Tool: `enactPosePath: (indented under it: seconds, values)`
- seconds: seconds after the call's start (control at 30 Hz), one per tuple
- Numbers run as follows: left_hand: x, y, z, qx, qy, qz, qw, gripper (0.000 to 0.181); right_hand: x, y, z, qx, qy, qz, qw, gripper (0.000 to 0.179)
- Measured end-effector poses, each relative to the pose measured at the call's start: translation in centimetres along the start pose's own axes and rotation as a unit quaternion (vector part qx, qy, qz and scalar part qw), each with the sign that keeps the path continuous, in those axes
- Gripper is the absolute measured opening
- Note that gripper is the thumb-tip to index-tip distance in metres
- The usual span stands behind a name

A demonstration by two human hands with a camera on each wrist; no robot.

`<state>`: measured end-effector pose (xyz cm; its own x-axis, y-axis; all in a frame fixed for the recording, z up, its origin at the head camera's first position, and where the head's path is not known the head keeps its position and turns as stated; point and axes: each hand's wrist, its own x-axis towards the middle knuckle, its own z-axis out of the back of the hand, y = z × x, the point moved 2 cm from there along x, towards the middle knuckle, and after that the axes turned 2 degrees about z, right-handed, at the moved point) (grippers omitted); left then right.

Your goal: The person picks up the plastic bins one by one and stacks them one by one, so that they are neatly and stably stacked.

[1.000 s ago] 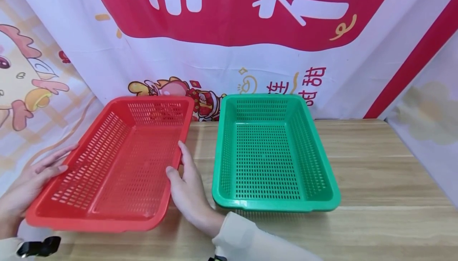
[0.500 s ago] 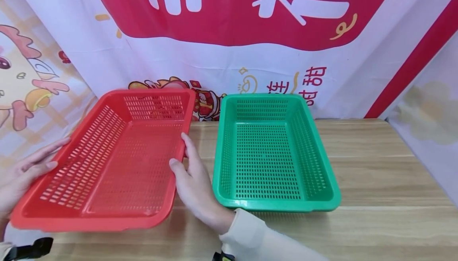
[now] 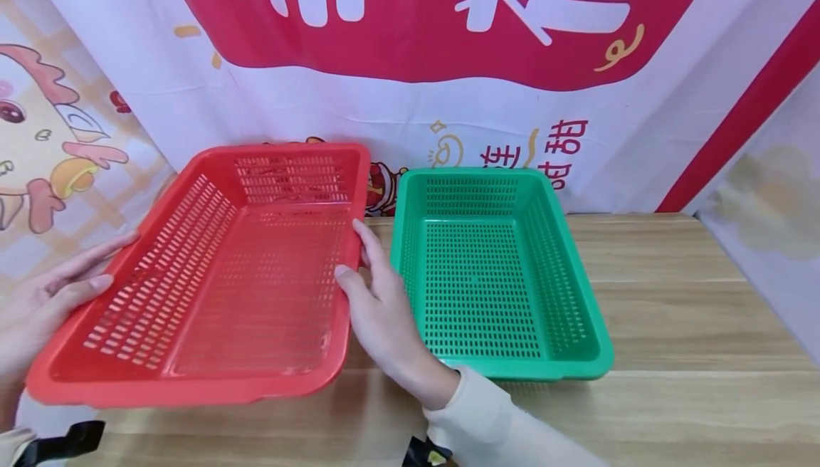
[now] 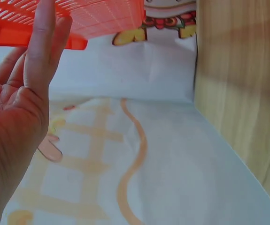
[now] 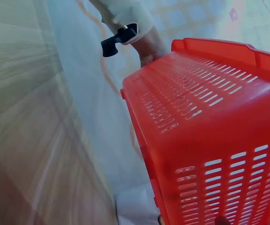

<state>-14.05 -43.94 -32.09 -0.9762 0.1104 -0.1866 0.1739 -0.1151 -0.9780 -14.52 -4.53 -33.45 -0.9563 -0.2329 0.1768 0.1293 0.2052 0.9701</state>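
Both hands hold a red plastic mesh basket point(image 3: 192, 390), raised above the table on the left of the head view, with nothing inside it. My left hand point(image 3: 48, 310) grips its left rim, thumb on top and fingers along the outer side. On the right rim my right hand point(image 3: 391, 317) does likewise, its thumb over the edge. The left wrist view catches the basket's underside point(image 4: 106, 21) above the left hand point(image 4: 27, 98). In the right wrist view the slotted wall point(image 5: 172, 93) fills much of the frame, largely hiding the right hand.
A green mesh basket point(image 3: 493, 369), with nothing in it, stands on the wood-grain table point(image 3: 673, 310) just right of the red one. Behind the table hangs a printed red and white cloth point(image 3: 410, 125). A patterned cloth point(image 3: 70, 232) borders the left side.
The red basket has risen a little, and after a slight drift left it has shifted right toward the green one. Both hands moved with it, keeping their hold. The green basket stayed put.
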Motion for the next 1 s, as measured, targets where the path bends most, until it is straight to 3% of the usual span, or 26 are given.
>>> enactPosePath:
  seconds: [0.13, 0.7, 0.8, 1.0]
  values:
    - [0.0, -0.8, -1.2, 0.053, -0.024, 0.008, 0.9983, 0.057, 0.0, 0.6, 1.0, -0.007, -0.006, 0.016, 0.9998, 0.065]
    - [0.1, -2.7, -6.0, 0.110, -0.061, -0.045, 0.9911, 0.055, -0.9, 3.0, 5.4, -0.034, -0.042, 0.024, 0.9982, 0.063]
    - [0.1, -3.1, -6.9, 0.120, -0.064, -0.042, 0.9897, 0.056, -0.9, 3.4, 6.2, -0.030, -0.041, 0.027, 0.9984, 0.060]
    - [0.4, -4.1, -9.1, 0.154, -0.081, -0.005, 0.9847, 0.056, -1.2, 4.2, 8.2, -0.033, -0.050, 0.020, 0.9980, 0.058]
